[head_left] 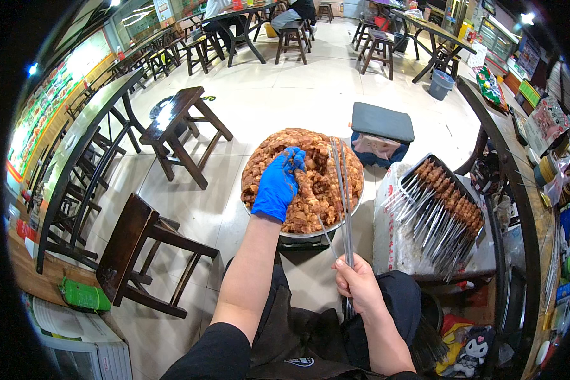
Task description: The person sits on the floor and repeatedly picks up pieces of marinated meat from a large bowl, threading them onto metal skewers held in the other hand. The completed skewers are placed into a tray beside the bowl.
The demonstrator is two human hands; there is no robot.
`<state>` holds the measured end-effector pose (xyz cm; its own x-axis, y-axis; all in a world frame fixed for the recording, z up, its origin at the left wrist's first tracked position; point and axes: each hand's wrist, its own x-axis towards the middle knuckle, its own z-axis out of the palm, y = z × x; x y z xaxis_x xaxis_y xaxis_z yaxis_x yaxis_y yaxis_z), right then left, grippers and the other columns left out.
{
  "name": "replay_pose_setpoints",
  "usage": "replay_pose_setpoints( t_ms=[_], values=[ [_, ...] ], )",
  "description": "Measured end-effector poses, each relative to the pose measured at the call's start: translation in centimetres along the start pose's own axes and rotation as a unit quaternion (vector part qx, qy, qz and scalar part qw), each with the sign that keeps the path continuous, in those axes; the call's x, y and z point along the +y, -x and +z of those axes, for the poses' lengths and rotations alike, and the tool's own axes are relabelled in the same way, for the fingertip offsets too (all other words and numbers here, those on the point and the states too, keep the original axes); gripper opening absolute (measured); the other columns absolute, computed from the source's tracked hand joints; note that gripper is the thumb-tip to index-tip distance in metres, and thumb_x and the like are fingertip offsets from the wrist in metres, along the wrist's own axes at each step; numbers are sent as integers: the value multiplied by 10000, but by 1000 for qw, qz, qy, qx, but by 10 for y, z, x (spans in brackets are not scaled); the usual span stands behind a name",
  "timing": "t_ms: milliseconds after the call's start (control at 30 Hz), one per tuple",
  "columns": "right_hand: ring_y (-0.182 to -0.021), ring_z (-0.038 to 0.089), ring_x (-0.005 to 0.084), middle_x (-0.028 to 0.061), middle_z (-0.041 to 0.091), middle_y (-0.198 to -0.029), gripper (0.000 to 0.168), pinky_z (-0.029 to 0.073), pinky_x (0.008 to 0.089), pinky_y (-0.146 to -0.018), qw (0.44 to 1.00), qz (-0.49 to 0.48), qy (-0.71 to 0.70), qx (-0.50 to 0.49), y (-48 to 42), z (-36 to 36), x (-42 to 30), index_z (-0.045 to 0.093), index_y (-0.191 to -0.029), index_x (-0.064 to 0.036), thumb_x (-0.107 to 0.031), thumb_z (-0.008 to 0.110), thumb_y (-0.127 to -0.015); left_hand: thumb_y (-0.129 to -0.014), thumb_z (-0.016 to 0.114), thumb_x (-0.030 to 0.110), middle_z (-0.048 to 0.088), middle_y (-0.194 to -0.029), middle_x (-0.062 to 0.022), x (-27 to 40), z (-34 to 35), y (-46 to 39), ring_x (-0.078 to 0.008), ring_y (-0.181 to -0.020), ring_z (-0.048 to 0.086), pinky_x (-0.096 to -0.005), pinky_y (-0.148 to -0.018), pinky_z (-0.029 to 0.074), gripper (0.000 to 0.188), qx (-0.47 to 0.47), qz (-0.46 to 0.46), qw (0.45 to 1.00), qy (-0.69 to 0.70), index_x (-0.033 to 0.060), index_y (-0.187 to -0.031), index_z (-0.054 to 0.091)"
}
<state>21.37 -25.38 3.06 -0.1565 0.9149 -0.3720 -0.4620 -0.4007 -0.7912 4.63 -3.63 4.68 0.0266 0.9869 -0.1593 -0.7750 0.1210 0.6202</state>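
Observation:
Before me a large round metal basin (300,234) is heaped with reddish marinated meat chunks (285,140). My left hand (279,183), in a blue glove, is over the hollow in the heap, its fingers closed around some meat. My bare right hand (356,282) grips a bundle of long metal skewers (346,209) that points away from me across the basin's right side. From the same hand a single skewer (327,232) angles left, and its upper part carries several pieces of meat below my left fingers.
To the right, a tray (405,179) of loaded meat skewers (449,194) rests on a white foam box (388,223). A padded stool (382,124) stands beyond the basin. Wooden stools (180,126) and an overturned-looking one (133,247) occupy the left. Seated people (294,14) are far ahead.

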Motion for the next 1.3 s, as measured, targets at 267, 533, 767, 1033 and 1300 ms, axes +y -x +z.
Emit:
replay_pose_setpoints(
  t_ms=[267,533,767,1033,1300],
  values=[
    [-406,294,36,-43,383,-531,120,205,200,-370,999,-10,-34,-3,-3,3,-4,537,-894,-58,-150,506,-965,-966,485,217,642,-963,-138,-17,6,15,-237,-916,622,-373,-825,519,255,-112,-74,989,-57,-1,-1062,573],
    [-401,241,50,-39,356,-514,152,202,212,-383,983,53,-132,-116,-2,-7,-7,553,-918,-71,-190,478,-976,-985,433,386,612,-903,-77,-16,18,15,-169,-742,569,-303,-687,495,343,-144,-12,989,-28,70,-1003,564],
    [-404,246,45,-35,362,-516,174,204,200,-379,973,65,-174,-135,-2,-7,-11,554,-932,-61,-207,473,-981,-928,410,581,401,-700,33,-2,67,58,-72,-580,378,-234,-510,353,450,-116,-196,966,126,142,-883,501],
    [-424,285,35,-35,389,-530,180,212,203,-382,996,-5,-43,-80,-8,3,0,539,-918,-49,-203,474,-984,-870,399,690,283,-518,75,-5,23,32,-75,-393,223,-255,-374,192,522,-160,-181,969,53,207,-675,429],
    [-491,372,41,-36,415,-555,200,299,205,-465,983,-103,153,16,-12,11,11,545,-977,-27,-205,455,-995,-960,338,560,517,-751,-6,-8,-21,-6,-105,-584,409,-253,-537,387,513,-223,-25,974,37,116,-1062,574]
  ],
)
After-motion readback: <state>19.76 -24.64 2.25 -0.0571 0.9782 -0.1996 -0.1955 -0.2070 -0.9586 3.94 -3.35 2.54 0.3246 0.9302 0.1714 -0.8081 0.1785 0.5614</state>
